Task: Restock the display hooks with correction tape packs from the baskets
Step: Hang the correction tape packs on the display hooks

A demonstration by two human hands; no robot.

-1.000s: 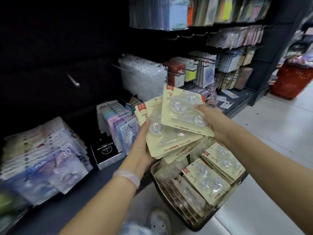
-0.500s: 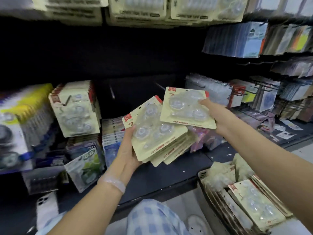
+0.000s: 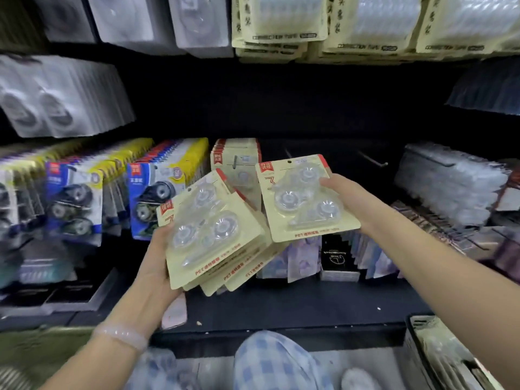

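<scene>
Correction tape pack (image 3: 306, 197), cream card, single: centre right of frame, pinched at its right edge by your right hand (image 3: 347, 197). Fanned stack of like packs (image 3: 213, 237), centre: gripped from beneath by your left hand (image 3: 153, 270). Matching packs on hook (image 3: 235, 161) just behind. Basket (image 3: 416, 347), lower right corner.

The right hand (image 3: 347, 197) has carried its single pack (image 3: 305, 197) up, fingers seemingly nearer the hanging cream packs (image 3: 235, 161).
</scene>
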